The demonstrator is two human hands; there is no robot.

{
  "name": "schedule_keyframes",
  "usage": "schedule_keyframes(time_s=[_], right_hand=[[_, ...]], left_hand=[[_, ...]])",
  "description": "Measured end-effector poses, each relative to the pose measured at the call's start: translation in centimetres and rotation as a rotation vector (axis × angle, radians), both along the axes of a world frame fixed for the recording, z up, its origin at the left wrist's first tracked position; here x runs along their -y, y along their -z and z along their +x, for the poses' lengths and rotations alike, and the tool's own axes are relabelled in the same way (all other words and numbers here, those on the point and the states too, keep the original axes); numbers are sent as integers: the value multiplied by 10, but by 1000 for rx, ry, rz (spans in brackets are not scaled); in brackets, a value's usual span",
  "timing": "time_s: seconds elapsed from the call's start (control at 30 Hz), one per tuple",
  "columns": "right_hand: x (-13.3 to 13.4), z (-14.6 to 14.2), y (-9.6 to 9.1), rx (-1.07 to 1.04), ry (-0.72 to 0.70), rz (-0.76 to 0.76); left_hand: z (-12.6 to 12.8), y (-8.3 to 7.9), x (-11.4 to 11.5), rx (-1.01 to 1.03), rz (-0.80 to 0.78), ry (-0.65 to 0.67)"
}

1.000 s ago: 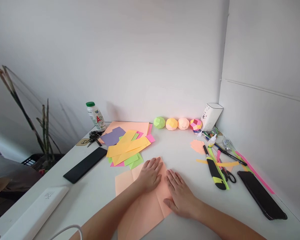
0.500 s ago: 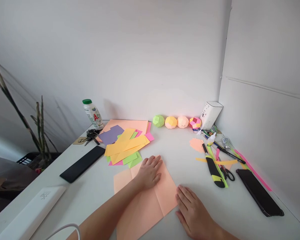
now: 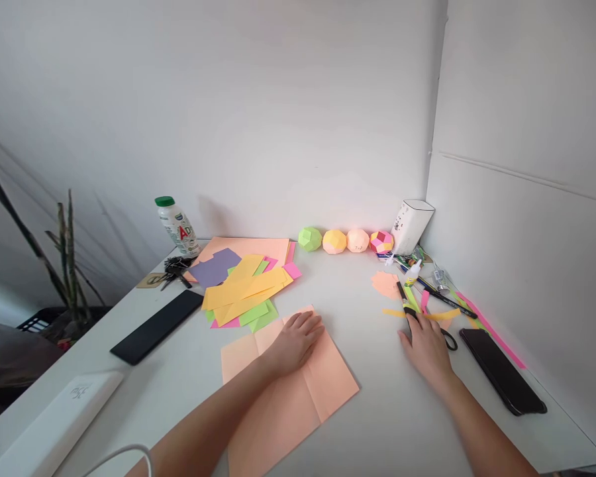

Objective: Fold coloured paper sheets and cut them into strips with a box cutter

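Observation:
A creased sheet of peach paper [image 3: 273, 424] lies on the desk in front of me. My left hand [image 3: 298, 341] rests flat on its upper part, fingers stretched out and the forearm across the sheet. On the right, my right hand [image 3: 424, 344] is over a black and yellow-green utility knife [image 3: 408, 308], its fingers curled over the handle and hiding most of it. The knife's front end shows beyond the fingertips. Partly covered beside that hand is a pair of scissors [image 3: 449, 340], with a black finger loop visible.
Coloured paper pieces [image 3: 248, 291] are piled behind the sheet. Several paper polyhedra [image 3: 334, 241] line the wall. A glue bottle [image 3: 413, 271], pens and paper strips lie at the right, near a black phone [image 3: 501, 371]. At left are a black slab [image 3: 156, 326], keys [image 3: 177, 268], a bottle [image 3: 179, 228] and a white power bank [image 3: 54, 424].
My right hand has left the sheet's right edge and moved up and right onto the utility knife. My left hand stays on the paper. The whole view has shifted slightly.

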State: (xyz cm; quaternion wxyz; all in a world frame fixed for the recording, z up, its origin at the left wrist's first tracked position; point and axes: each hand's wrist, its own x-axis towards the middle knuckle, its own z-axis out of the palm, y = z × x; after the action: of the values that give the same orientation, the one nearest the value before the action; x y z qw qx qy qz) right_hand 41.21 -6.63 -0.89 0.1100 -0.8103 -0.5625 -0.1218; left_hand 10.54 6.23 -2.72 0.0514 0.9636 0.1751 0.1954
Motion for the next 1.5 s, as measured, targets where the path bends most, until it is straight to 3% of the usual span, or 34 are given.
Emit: schedule_keyframes(time_s=[0.2, 0.37, 0.4, 0.5, 0.57, 0.63, 0.77, 1.03, 1.27, 1.5], right_hand=[[-6, 25, 0, -186, 49, 3], [28, 26, -17, -328, -31, 53], [40, 21, -23, -356, -97, 49], [76, -4, -40, -514, -520, -84], [97, -23, -48, -549, -672, -198], [110, -39, -52, -520, -734, -235], [118, -54, -50, -452, -731, -294], [115, -55, -40, -359, -715, -369], [120, -51, -36, -320, -644, -299], [126, -51, -39, -276, -615, -245]], left_hand=[[3, 0, 3, 25, -34, 87], [1, -7, 8, 16, -83, 85], [1, -8, 8, 14, -94, 84], [1, -9, 8, 7, -111, 83], [1, -9, 7, 3, -111, 85], [0, -8, 7, 0, -106, 85], [0, -7, 6, -12, -102, 80], [0, -7, 7, -12, -118, 85], [0, -9, 11, -48, -83, 62], [8, 4, 36, -160, 4, -60]])
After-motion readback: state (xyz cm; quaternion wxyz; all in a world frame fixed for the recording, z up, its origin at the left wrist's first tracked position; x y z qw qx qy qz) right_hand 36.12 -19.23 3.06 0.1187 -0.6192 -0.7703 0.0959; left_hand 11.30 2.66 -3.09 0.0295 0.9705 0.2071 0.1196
